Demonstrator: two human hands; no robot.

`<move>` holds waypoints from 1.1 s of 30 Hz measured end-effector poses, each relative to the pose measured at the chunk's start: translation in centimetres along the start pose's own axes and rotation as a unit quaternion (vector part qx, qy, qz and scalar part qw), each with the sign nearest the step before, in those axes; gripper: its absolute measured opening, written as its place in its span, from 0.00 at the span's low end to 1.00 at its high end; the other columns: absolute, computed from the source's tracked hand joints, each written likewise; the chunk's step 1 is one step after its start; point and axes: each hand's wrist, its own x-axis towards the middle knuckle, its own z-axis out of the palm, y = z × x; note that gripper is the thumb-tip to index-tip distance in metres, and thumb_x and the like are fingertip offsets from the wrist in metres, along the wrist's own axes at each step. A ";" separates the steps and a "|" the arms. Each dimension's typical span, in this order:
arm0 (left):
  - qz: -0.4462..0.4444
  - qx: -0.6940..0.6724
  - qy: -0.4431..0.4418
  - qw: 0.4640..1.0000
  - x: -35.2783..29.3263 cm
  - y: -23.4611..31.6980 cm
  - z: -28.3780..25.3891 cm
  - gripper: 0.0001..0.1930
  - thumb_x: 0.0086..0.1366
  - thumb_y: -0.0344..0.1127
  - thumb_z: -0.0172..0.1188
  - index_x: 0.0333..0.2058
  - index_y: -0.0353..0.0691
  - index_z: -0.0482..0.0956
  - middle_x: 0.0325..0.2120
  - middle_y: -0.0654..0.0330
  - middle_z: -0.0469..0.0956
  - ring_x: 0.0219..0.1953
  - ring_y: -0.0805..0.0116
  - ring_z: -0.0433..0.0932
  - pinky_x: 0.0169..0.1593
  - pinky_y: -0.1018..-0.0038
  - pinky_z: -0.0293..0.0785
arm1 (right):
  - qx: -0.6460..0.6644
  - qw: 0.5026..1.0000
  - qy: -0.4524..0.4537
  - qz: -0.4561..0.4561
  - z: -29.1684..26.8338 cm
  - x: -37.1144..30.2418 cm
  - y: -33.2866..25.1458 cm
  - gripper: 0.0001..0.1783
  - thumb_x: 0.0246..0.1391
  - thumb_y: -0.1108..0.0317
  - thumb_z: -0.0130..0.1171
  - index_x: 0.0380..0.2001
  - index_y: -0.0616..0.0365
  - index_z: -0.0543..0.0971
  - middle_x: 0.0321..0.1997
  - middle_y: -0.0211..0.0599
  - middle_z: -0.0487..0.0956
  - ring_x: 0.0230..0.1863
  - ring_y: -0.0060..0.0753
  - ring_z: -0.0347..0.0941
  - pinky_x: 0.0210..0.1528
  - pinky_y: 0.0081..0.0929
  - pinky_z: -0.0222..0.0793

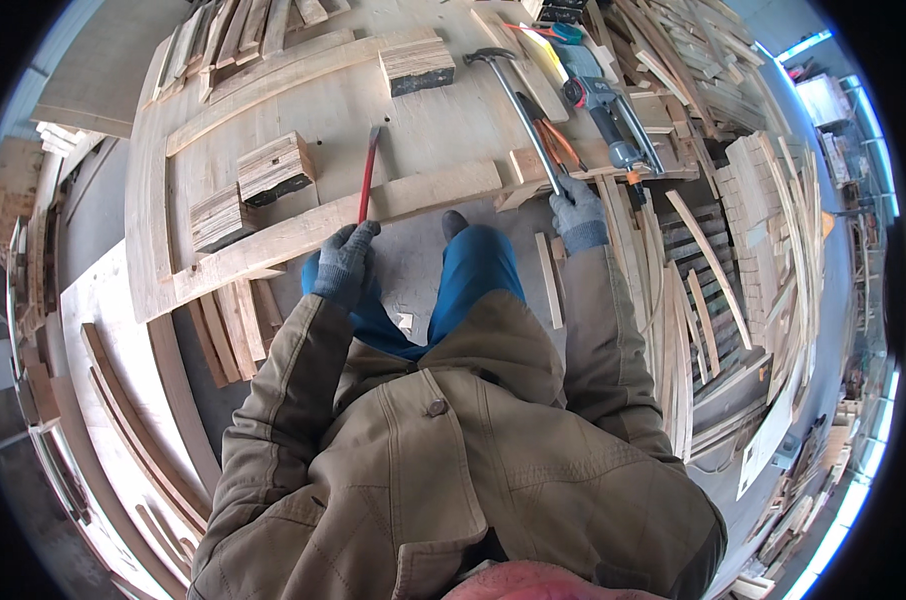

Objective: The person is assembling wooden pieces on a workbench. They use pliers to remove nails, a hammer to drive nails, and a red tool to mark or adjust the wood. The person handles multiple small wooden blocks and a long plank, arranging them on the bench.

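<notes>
My left hand (346, 262), in a grey knit glove, is closed around the lower end of a slim red pry bar (369, 178). Its dark, flattened tip points away from me over the workbench (303, 108). Gloved alike, my right hand (577, 212) grips the end of a long-handled claw hammer (526, 120). The hammer's metal shaft slants up to the left, with its dark head over the far right of the bench. Pliers with orange handles (561, 146) lie just right of the shaft.
A wooden strip (343, 222) runs along the bench's near edge. Stacked wood blocks (275, 166) sit at the left, another block (417, 66) farther back. A grey-and-red power tool (605, 112) lies at the right, beside piles of loose slats (773, 240).
</notes>
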 end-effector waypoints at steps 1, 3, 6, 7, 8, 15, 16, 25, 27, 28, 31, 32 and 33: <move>0.002 0.012 -0.005 1.000 0.3 -0.1 0.4 0.14 0.73 0.42 0.60 0.40 0.35 0.79 0.15 0.66 0.69 0.10 0.76 0.63 0.14 0.77 0.57 | -0.046 0.999 0.022 0.004 0.0 0.1 -0.1 0.21 0.56 0.71 0.67 0.54 0.57 0.80 0.34 0.39 0.84 0.25 0.27 0.78 0.30 0.29 0.76; -0.014 0.029 -0.006 0.999 0.7 -0.2 1.1 0.14 0.71 0.44 0.62 0.40 0.37 0.80 0.15 0.68 0.67 0.12 0.76 0.63 0.16 0.76 0.58 | -0.088 0.995 0.045 -0.011 0.0 0.3 -0.1 0.22 0.55 0.69 0.68 0.53 0.58 0.80 0.34 0.39 0.84 0.29 0.31 0.80 0.35 0.31 0.78; -0.011 0.060 -0.023 0.998 0.8 -0.3 1.5 0.14 0.71 0.42 0.62 0.44 0.37 0.79 0.17 0.67 0.69 0.15 0.75 0.65 0.18 0.76 0.61 | -0.202 0.958 0.165 -0.117 -0.1 -0.5 1.0 0.25 0.54 0.63 0.69 0.54 0.59 0.79 0.43 0.43 0.84 0.45 0.41 0.81 0.50 0.37 0.77; -0.004 0.050 -0.033 0.998 0.7 -0.3 1.4 0.14 0.71 0.42 0.62 0.45 0.36 0.79 0.18 0.66 0.70 0.15 0.75 0.66 0.19 0.76 0.62 | -0.216 0.947 0.205 -0.119 -0.2 -1.0 1.6 0.26 0.53 0.62 0.70 0.54 0.60 0.79 0.45 0.43 0.83 0.48 0.42 0.81 0.53 0.37 0.76; 0.004 0.041 -0.044 0.998 0.5 -0.3 1.3 0.14 0.70 0.41 0.62 0.46 0.36 0.79 0.19 0.66 0.71 0.16 0.75 0.67 0.19 0.76 0.63 | -0.174 0.955 0.219 -0.103 -0.5 -1.8 2.5 0.27 0.54 0.62 0.69 0.55 0.61 0.78 0.49 0.44 0.82 0.50 0.39 0.80 0.54 0.36 0.76; -0.008 0.011 -0.111 0.994 -1.1 0.5 2.7 0.15 0.70 0.37 0.63 0.50 0.34 0.78 0.22 0.65 0.73 0.19 0.74 0.70 0.22 0.75 0.68 | -0.102 0.980 0.170 0.008 -1.9 -6.9 8.6 0.22 0.54 0.68 0.68 0.52 0.60 0.79 0.39 0.41 0.85 0.37 0.33 0.82 0.43 0.32 0.79; -0.011 0.015 -0.122 0.992 -1.3 0.7 3.4 0.16 0.70 0.38 0.63 0.50 0.34 0.78 0.22 0.64 0.73 0.19 0.74 0.70 0.22 0.75 0.67 | -0.118 0.981 0.154 0.022 -1.8 -8.1 9.0 0.20 0.55 0.70 0.67 0.52 0.61 0.80 0.33 0.40 0.84 0.30 0.31 0.81 0.35 0.30 0.78; -0.026 0.133 -0.200 0.970 0.0 0.9 12.7 0.20 0.70 0.51 0.63 0.35 0.36 0.77 0.15 0.63 0.70 0.11 0.73 0.65 0.14 0.75 0.59 | -0.062 0.992 0.042 0.098 -1.7 -11.2 9.6 0.21 0.59 0.68 0.64 0.55 0.60 0.79 0.33 0.41 0.84 0.25 0.26 0.77 0.29 0.29 0.75; -0.042 0.117 -0.209 0.970 1.0 0.1 14.5 0.20 0.71 0.51 0.62 0.38 0.36 0.78 0.14 0.64 0.69 0.10 0.73 0.64 0.14 0.73 0.58 | -0.037 0.991 0.040 0.120 -2.0 -11.2 10.7 0.21 0.59 0.68 0.64 0.55 0.60 0.79 0.33 0.40 0.84 0.25 0.26 0.78 0.30 0.28 0.75; -0.057 0.083 -0.208 0.973 1.5 -0.5 15.4 0.20 0.71 0.51 0.62 0.39 0.36 0.78 0.15 0.64 0.69 0.11 0.72 0.64 0.14 0.73 0.59 | -0.044 0.992 0.038 0.110 -2.1 -11.2 11.2 0.21 0.58 0.67 0.65 0.55 0.60 0.79 0.33 0.40 0.84 0.25 0.26 0.78 0.30 0.28 0.75; -0.106 -0.058 -0.222 0.967 2.7 -2.3 17.2 0.18 0.73 0.50 0.59 0.43 0.40 0.79 0.18 0.67 0.69 0.15 0.75 0.64 0.20 0.76 0.62 | -0.056 0.989 0.032 0.130 -2.5 -11.4 12.5 0.22 0.57 0.66 0.66 0.55 0.59 0.79 0.33 0.38 0.84 0.25 0.26 0.78 0.29 0.29 0.75; -0.123 -0.113 -0.228 0.959 3.1 -2.9 17.6 0.17 0.74 0.50 0.58 0.45 0.41 0.79 0.19 0.69 0.69 0.18 0.76 0.64 0.22 0.77 0.64 | -0.054 0.988 0.030 0.140 -2.6 -11.6 12.8 0.22 0.57 0.66 0.67 0.55 0.59 0.79 0.33 0.38 0.84 0.25 0.26 0.78 0.29 0.29 0.75; -0.137 -0.128 -0.226 0.956 3.5 -3.3 18.1 0.17 0.74 0.50 0.58 0.46 0.42 0.79 0.20 0.70 0.69 0.19 0.76 0.65 0.24 0.77 0.65 | -0.051 0.985 0.030 0.161 -2.7 -11.7 13.0 0.23 0.57 0.65 0.67 0.54 0.59 0.79 0.32 0.37 0.83 0.25 0.26 0.78 0.29 0.29 0.75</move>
